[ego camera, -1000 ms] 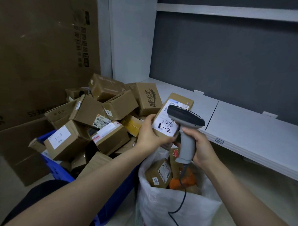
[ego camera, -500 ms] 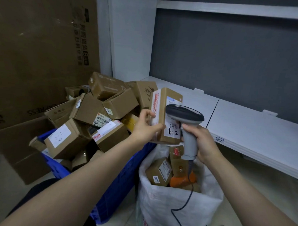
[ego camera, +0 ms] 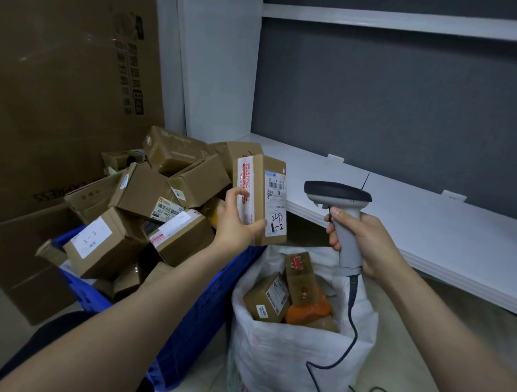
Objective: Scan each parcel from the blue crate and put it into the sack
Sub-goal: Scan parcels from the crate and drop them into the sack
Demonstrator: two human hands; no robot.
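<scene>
Scanner now drawn right, clear of parcel. We hold parcel upright above sack, left hand fingers clamped on its side; right hand wrapped round scanner grip. We should square label to scanner head, hold steady.

I hold my left hand up ahead on a bare forearm that reaches in from the lower left, its thumb and fingers clamped on the parcel. My right hand sits about level with it and apart, fist wrapped round the scanner grip, forefinger at the trigger, forearm running in from the lower right.
</scene>
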